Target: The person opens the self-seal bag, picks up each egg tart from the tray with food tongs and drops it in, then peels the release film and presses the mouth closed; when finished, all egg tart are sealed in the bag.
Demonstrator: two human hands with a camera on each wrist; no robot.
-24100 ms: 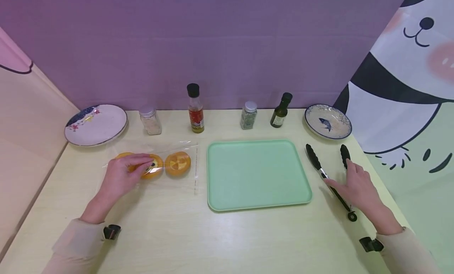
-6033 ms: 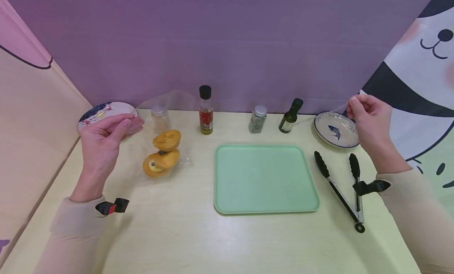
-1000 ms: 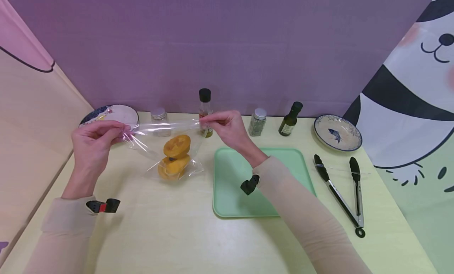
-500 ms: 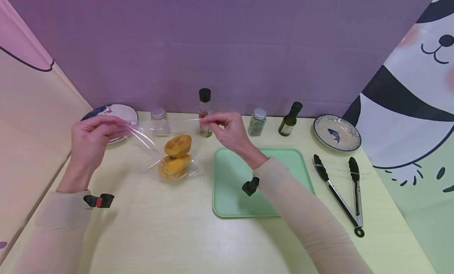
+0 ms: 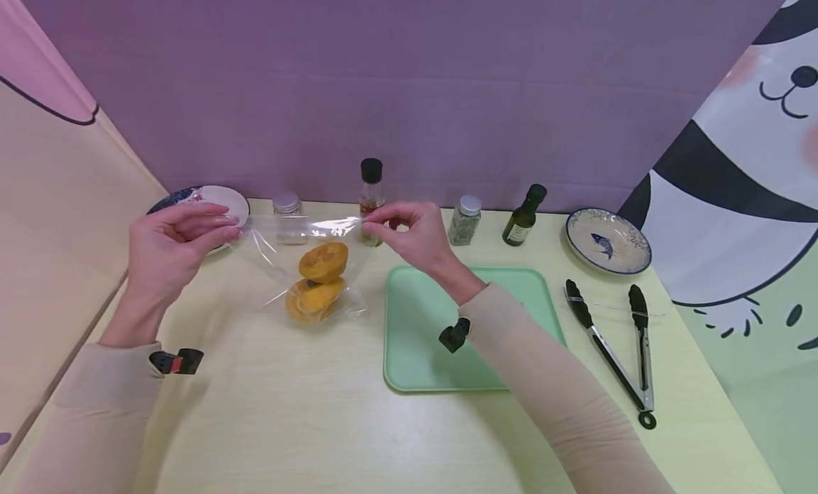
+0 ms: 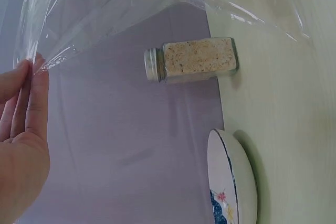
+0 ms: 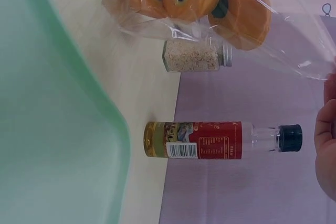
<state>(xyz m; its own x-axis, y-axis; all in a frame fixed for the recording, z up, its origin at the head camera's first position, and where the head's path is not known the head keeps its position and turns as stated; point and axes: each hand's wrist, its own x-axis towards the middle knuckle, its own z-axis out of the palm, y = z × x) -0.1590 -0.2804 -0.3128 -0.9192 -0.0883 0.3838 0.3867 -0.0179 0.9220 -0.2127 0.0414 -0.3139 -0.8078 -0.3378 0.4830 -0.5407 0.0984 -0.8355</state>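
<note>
A clear plastic bag [image 5: 335,226] hangs between my hands at the left of the table, its upper edge stretched across. Golden round buns [image 5: 322,263] with dark dots are piled in its lower part. My left hand [image 5: 169,245] pinches one upper corner between thumb and fingertips, as the left wrist view shows. With thumb and forefinger, my right hand [image 5: 415,235] pinches the other upper corner, in front of the red-labelled bottle [image 7: 215,140]. A jar of pinkish grains [image 6: 199,59] stands behind the bag.
A green tray [image 5: 466,366] lies under my right forearm. Black-and-steel tongs [image 5: 613,359] lie spread at right, a thin clear strip [image 5: 620,309] across them. Behind are a fish plate [image 5: 603,256], a dark bottle [image 5: 522,217], a grey-lidded jar [image 5: 465,221] and a flowered dish [image 5: 226,199].
Earlier the bag lay flat under my left hand, and my right hand was at the tongs, later over the fish plate. In the last second my left hand shifts slightly left, its fingers straightening.
</note>
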